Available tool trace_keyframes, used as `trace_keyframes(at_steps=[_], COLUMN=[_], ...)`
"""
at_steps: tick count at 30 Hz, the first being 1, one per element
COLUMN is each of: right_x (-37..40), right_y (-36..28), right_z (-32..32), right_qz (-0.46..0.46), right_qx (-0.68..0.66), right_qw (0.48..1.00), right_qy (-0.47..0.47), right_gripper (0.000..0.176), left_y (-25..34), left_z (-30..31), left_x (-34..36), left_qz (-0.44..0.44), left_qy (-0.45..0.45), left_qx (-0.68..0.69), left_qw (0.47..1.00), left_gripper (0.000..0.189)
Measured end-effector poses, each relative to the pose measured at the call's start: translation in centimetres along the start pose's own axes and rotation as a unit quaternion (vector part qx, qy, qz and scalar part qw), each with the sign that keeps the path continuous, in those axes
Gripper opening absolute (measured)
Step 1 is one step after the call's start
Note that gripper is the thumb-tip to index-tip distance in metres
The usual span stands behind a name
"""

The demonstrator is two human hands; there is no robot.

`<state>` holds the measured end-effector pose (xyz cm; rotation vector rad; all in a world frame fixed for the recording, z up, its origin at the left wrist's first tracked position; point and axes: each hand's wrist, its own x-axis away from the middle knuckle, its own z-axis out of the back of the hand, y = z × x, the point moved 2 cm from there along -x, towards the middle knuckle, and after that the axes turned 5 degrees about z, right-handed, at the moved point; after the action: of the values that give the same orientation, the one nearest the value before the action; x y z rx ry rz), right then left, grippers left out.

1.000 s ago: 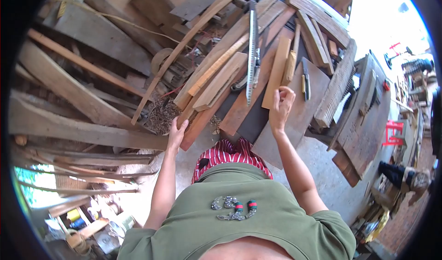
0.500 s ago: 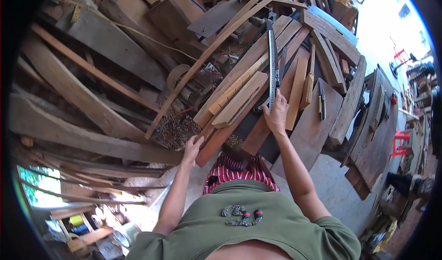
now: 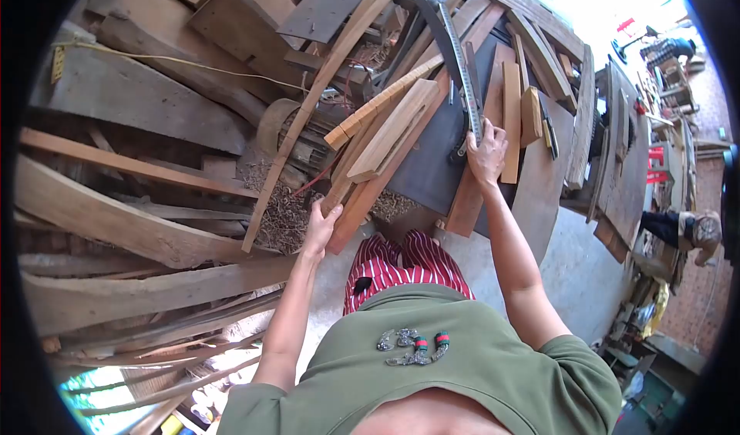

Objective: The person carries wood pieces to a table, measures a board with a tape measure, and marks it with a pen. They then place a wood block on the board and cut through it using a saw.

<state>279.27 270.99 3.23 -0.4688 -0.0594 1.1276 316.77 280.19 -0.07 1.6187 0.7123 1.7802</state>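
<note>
My left hand (image 3: 320,228) is closed around the near end of a narrow wooden board (image 3: 339,191). A slotted wooden block (image 3: 395,131) rests on the boards just beyond it, with a reddish board (image 3: 368,201) alongside. At the middle of the work surface, my right hand (image 3: 487,155) closes over the near end of a long steel ruler (image 3: 467,77) with markings along it. A dark curved strip (image 3: 441,33) runs beside the ruler. Part of the ruler's near end is hidden by my fingers.
A dark flat surface (image 3: 420,169) shows between the boards. Pens or thin tools (image 3: 549,131) lie on a brown panel at the right. Long curved planks (image 3: 131,219) are piled at the left, near wood shavings (image 3: 289,223). Another person (image 3: 690,231) is at the far right.
The narrow board and block have shifted away from the boards on the right, baring more dark surface. The ruler now stands apart from the dark strip. My view has shifted.
</note>
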Motion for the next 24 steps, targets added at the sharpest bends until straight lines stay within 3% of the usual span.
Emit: trace_keyframes(at_steps=[7, 11, 13, 17, 19, 21, 23, 24], right_x=[-0.1, 0.3, 0.2, -0.1, -0.1, -0.3, -0.3, -0.3], right_y=[0.1, -0.1, 0.3, 0.7, 0.8, 1.3, 1.6, 1.3], right_z=[-0.5, -0.3, -0.3, -0.4, -0.2, -0.5, -0.7, -0.3], right_qz=[-0.027, 0.003, 0.015, 0.036, 0.029, 0.035, 0.061, 0.056], right_qx=[-0.003, 0.006, 0.0, -0.017, -0.038, -0.041, -0.045, -0.047], right_qw=[1.0, 1.0, 1.0, 0.999, 0.999, 0.998, 0.997, 0.997], right_qy=[-0.014, 0.007, -0.009, -0.003, -0.015, -0.028, -0.026, -0.036], right_gripper=[0.055, 0.053, 0.053, 0.054, 0.054, 0.056, 0.056, 0.055], left_y=[-1.6, 0.1, 2.2, -2.4, -2.9, -4.8, -5.2, -5.7], left_z=[0.0, 0.8, 2.7, 6.1, 5.4, 3.4, 1.0, -0.1], left_x=[-1.2, -0.8, -0.1, -6.3, -9.0, -12.6, -14.7, -16.8], left_qz=[0.038, -0.043, 0.191, 0.055, 0.002, -0.172, -0.294, -0.262], left_qy=[-0.091, -0.095, -0.158, 0.018, 0.02, 0.079, 0.124, 0.128], left_qx=[0.002, -0.152, -0.111, -0.035, -0.184, -0.349, -0.484, -0.568], left_qw=[0.995, 0.983, 0.962, 0.998, 0.983, 0.918, 0.815, 0.77], left_gripper=[0.055, 0.062, 0.065, 0.052, 0.052, 0.067, 0.071, 0.07])
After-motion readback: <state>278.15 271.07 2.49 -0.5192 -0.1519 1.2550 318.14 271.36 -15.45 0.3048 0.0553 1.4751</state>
